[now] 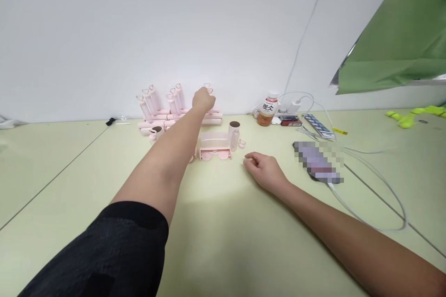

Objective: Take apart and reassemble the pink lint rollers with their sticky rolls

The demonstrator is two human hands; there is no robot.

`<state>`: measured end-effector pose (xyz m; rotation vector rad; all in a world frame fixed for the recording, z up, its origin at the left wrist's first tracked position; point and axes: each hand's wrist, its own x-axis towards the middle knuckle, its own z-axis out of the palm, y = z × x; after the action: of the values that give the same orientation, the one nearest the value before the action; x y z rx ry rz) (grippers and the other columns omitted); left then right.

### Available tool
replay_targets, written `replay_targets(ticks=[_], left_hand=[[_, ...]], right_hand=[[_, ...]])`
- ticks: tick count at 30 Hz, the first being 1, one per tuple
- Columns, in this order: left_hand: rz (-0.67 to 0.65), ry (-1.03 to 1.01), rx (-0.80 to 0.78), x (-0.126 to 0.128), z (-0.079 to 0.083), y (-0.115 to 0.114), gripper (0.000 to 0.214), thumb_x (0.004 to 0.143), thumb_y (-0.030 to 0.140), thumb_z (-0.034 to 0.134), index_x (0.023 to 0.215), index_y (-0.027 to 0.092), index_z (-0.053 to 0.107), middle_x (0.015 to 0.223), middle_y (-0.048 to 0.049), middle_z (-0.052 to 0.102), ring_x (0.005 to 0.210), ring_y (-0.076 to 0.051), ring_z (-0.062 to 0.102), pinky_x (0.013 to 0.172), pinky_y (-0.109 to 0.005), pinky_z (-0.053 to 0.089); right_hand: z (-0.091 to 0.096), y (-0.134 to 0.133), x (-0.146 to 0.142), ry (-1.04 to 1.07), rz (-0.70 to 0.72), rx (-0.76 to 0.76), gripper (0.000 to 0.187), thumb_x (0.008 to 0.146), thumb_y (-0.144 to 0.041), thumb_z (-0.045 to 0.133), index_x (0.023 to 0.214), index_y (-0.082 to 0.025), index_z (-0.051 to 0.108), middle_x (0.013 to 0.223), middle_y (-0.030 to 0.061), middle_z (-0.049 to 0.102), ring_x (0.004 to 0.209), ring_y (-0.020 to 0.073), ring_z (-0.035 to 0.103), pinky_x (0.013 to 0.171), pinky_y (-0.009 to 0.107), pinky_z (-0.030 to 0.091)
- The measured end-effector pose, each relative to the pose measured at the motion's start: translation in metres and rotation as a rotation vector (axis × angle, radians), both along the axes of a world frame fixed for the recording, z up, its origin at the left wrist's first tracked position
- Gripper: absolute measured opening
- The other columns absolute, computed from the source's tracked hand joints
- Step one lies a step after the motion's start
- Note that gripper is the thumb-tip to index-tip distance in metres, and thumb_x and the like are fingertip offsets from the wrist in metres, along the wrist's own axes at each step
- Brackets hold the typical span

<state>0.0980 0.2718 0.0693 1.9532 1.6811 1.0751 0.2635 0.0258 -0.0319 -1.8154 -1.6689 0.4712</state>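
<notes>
My left hand (203,99) is stretched far forward to the back of the table and closed around a pink lint roller handle (208,87) with a heart-shaped loop on top. Several more pink lint rollers (153,102) stand and lie in a group just left of it against the wall. My right hand (265,170) rests on the table with its fingers loosely curled and nothing seen in it. Just left of that hand lie a pink roller cover (215,145), a cardboard roll core (234,129) and small pink parts (242,143).
A bottled drink (267,109), a charger with white cables (369,181), a phone (318,162) and small boxes (291,121) lie at the right. A green sheet (397,41) hangs at the upper right, above yellow-green items (414,115). The pale green table (223,241) meets a white wall.
</notes>
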Motion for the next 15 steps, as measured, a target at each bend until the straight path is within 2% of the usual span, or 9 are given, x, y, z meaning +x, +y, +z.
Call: replay_targets(ticks=[3,5,7,9,11,13,15], left_hand=[[-0.033,0.027,0.077,-0.007,0.01,-0.007,0.016,0.075,0.015,0.063,0.091,0.017,0.062,0.102,-0.0121,0.069,0.1,-0.026,0.062,0.085,-0.034,0.044],[-0.038,-0.017,0.2,-0.017,0.022,-0.018,0.011,0.078,0.017,0.06,0.088,0.018,0.062,0.098,-0.009,0.069,0.097,-0.023,0.061,0.086,-0.032,0.043],[-0.068,-0.135,0.364,-0.031,0.036,-0.038,0.007,0.079,0.018,0.06,0.085,0.019,0.061,0.093,-0.0064,0.068,0.089,-0.02,0.062,0.082,-0.03,0.045],[-0.131,-0.307,0.475,-0.047,0.047,-0.07,0.005,0.079,0.02,0.062,0.083,0.02,0.059,0.087,-0.0037,0.067,0.078,-0.016,0.061,0.074,-0.028,0.046],[-0.189,-0.497,0.458,-0.061,0.052,-0.11,0.008,0.08,0.024,0.065,0.084,0.02,0.059,0.078,-0.0012,0.064,0.068,-0.014,0.06,0.064,-0.026,0.047],[-0.267,-0.634,0.362,-0.074,0.048,-0.153,0.014,0.081,0.031,0.068,0.082,0.02,0.059,0.069,-0.0001,0.061,0.06,-0.014,0.059,0.057,-0.026,0.047],[-0.317,-0.747,0.253,-0.084,0.035,-0.19,0.022,0.082,0.039,0.069,0.081,0.019,0.06,0.064,0.0,0.06,0.056,-0.014,0.058,0.054,-0.027,0.048]], right_hand=[[0.002,-0.002,-0.001,0.051,-0.016,0.058,0.03,0.088,-0.04,0.052,0.093,-0.018,0.072,0.066,0.001,0.067,0.064,0.0188,0.062,0.062,0.031,0.046],[0.006,-0.003,-0.003,0.123,-0.01,0.105,0.029,0.087,-0.041,0.053,0.09,-0.019,0.072,0.067,0.0013,0.066,0.063,0.0178,0.06,0.061,0.031,0.046],[0.012,-0.005,-0.007,0.253,0.03,0.133,0.03,0.085,-0.043,0.057,0.091,-0.017,0.07,0.067,0.0018,0.065,0.058,0.0162,0.058,0.058,0.031,0.046],[0.021,-0.006,-0.014,0.424,0.105,0.119,0.036,0.082,-0.047,0.062,0.099,-0.016,0.069,0.072,0.0035,0.066,0.056,0.0156,0.057,0.051,0.03,0.046],[0.033,-0.008,-0.026,0.604,0.198,0.084,0.051,0.079,-0.051,0.068,0.115,-0.016,0.063,0.091,0.0083,0.069,0.063,0.0176,0.062,0.045,0.029,0.048],[0.043,-0.01,-0.039,0.759,0.281,0.072,0.062,0.076,-0.053,0.073,0.125,-0.02,0.056,0.11,0.0121,0.067,0.076,0.0211,0.066,0.043,0.028,0.05],[0.048,-0.013,-0.052,0.838,0.315,0.068,0.059,0.074,-0.054,0.075,0.118,-0.019,0.058,0.107,0.0119,0.066,0.082,0.0229,0.066,0.043,0.027,0.051]])
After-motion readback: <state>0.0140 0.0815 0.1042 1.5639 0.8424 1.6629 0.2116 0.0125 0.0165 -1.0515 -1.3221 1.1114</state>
